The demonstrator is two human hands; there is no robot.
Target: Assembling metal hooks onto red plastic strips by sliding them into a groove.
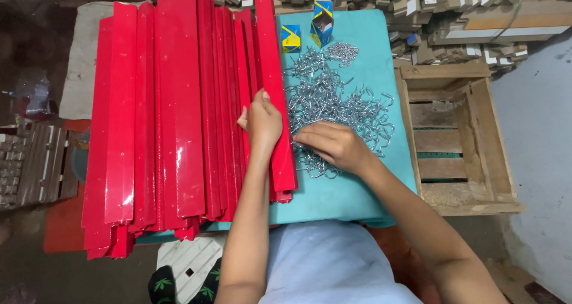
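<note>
**Hands split between red strips and hook pile**

Head view: red lacquered metal strips (179,119) lie side by side, running away from the person and covering the left half of the teal tabletop (351,197), so each long piece can be slid off the near edge of the stack. The left hand (262,120) lies flat on the rightmost red strip (275,89), fingers stretched forward along its length and thumb at its left side; this grip is a loose pressing hold that seems to steady the strip rather than lift it. Just beside that strip, on the bare teal surface, sits a tangled pile of silvery metal hooks (333,101), close enough for the other hand to reach without stretching. The right hand (333,144) rests palm down on the near part of the pile, fingers curled into the hooks; whether its grip has closed on a single hook I cannot tell, since the fingertips are hidden among the wire.

Beyond the pile stand two small blue and yellow cardboard boxes (310,27), one open, with a heap of small screws (341,50) next to them. An empty wooden crate (456,143) sits right of the tabletop, and stacked small cartons (417,12) line the back.
</note>
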